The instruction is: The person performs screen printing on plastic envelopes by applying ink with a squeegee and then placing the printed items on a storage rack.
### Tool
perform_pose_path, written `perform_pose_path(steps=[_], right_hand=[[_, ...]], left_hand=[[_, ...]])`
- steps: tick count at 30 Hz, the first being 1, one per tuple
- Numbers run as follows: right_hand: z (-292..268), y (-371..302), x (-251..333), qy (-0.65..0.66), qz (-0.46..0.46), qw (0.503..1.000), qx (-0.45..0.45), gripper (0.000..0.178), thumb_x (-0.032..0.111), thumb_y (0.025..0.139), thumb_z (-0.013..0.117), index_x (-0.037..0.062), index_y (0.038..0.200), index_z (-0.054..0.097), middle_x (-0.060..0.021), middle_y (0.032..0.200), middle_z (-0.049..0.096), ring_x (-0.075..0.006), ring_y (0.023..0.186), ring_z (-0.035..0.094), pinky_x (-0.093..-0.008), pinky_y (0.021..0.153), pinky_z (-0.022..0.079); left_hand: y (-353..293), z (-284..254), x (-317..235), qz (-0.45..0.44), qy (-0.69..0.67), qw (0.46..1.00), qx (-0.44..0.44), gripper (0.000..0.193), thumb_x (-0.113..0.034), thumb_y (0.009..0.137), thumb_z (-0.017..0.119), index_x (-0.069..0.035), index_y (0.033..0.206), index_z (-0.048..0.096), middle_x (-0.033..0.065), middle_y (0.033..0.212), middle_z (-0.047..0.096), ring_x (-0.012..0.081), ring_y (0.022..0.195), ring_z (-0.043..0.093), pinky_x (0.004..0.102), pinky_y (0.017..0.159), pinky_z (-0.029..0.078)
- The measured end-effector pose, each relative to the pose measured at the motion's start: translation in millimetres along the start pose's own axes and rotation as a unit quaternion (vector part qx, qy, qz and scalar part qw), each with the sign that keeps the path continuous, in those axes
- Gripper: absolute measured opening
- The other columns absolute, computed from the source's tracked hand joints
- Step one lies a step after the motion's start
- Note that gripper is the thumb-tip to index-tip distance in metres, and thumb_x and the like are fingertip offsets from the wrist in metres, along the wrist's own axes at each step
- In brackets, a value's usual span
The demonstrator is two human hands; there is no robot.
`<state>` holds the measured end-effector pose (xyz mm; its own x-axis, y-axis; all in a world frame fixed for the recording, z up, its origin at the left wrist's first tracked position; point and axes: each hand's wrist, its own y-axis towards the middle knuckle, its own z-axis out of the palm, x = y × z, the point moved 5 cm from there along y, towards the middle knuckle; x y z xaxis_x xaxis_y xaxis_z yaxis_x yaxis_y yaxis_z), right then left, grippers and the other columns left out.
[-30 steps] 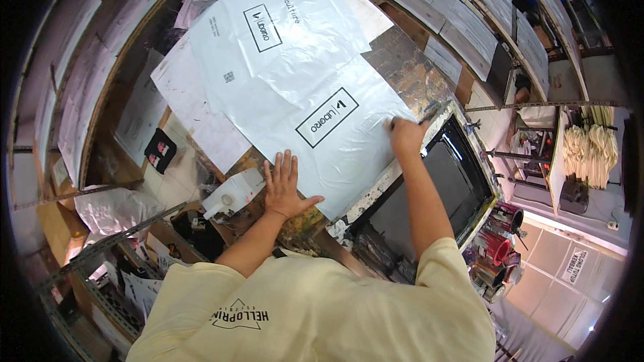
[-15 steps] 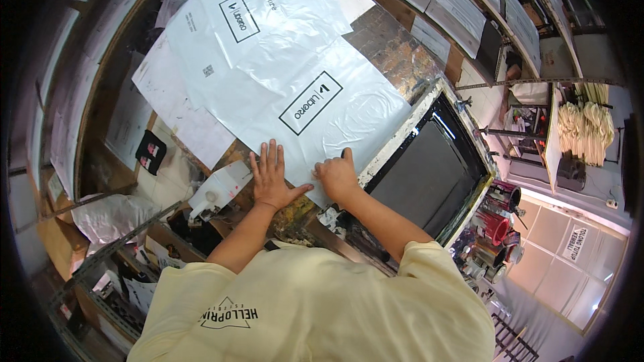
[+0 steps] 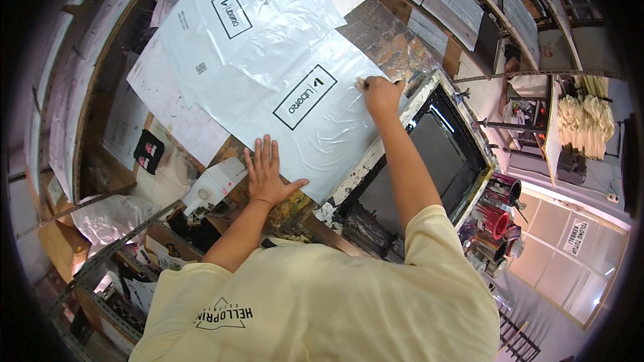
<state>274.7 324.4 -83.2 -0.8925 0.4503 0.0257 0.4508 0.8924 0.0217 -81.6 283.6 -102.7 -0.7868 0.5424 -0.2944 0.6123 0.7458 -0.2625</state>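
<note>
A light grey-white plastic mailer bag [image 3: 295, 137], printed with a black framed logo, lies flat with slight wrinkles on the work table. My left hand [image 3: 267, 177] is spread on its near left edge, fingers apart and pressing down. At the bag's right edge, my right hand [image 3: 382, 100] is closed and presses on the plastic. Something small and pale shows at its fingertips, too small to name. Another printed plastic bag [image 3: 221, 47] lies beyond, adjoining the first. Right of the bag stands a screen-printing frame [image 3: 345, 188] with dark mesh, partly behind my right forearm.
A white plastic jug [image 3: 213, 184] is beside my left hand. White sheets [image 3: 178, 104] stick out under the bags at left. Ink-stained tabletop [image 3: 389, 37] shows at the far right. Cans of ink [image 3: 495, 221] stand beyond the frame. Shelves [image 3: 443, 0] with flat panels run along the back.
My right hand has moved from the bag's near edge up to its far right edge, turning as it went. My left hand stays in place. The bag's wrinkles have shifted slightly.
</note>
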Motion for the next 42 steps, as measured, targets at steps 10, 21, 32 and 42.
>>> perform_pose_path(steps=[10,21,32,42], right_hand=[[-8.7,-147.5,151.7,0.051,-0.257,0.960,0.096,0.018,0.020,0.091,0.058,0.0163,0.081,0.072,-0.0062,0.079,0.070,-0.0244,0.078,0.071,-0.0536,0.096,0.037],[10.4,-55.3,-7.1,-0.022,-0.031,0.998,0.054,0.021,0.031,0.088,0.066,0.0123,0.081,0.074,-0.0120,0.081,0.074,-0.0318,0.080,0.072,-0.0620,0.106,0.033],[5.1,-68.7,85.1,0.026,-0.118,0.991,0.056,0.023,0.026,0.092,0.062,0.0130,0.080,0.077,-0.0108,0.078,0.073,-0.0294,0.072,0.070,-0.0568,0.094,0.037],[-1.7,-172.4,118.4,-0.060,-0.232,0.947,0.213,0.015,0.021,0.091,0.059,0.0166,0.087,0.073,-0.0060,0.078,0.074,-0.0246,0.076,0.073,-0.0548,0.099,0.034]], left_hand=[[-3.0,3.3,2.1,0.012,0.000,0.999,-0.032,0.137,-0.088,0.071,0.061,0.005,0.160,0.013,0.0248,0.169,0.008,0.0391,0.157,-0.001,0.0615,0.123,-0.009],[-2.3,-1.3,2.0,0.016,-0.015,0.999,-0.040,0.136,-0.092,0.071,0.055,0.007,0.158,0.022,0.0235,0.169,0.011,0.0388,0.157,0.001,0.0615,0.123,-0.007],[-6.0,-1.7,4.2,0.003,-0.015,1.000,-0.007,0.134,-0.092,0.075,0.049,0.004,0.161,0.013,0.0195,0.170,0.004,0.0349,0.158,-0.006,0.0595,0.124,-0.012],[-5.4,-0.6,2.8,0.015,-0.008,1.000,-0.025,0.134,-0.092,0.075,0.049,0.004,0.161,0.012,0.0196,0.170,0.004,0.0363,0.158,-0.006,0.0597,0.124,-0.012]])
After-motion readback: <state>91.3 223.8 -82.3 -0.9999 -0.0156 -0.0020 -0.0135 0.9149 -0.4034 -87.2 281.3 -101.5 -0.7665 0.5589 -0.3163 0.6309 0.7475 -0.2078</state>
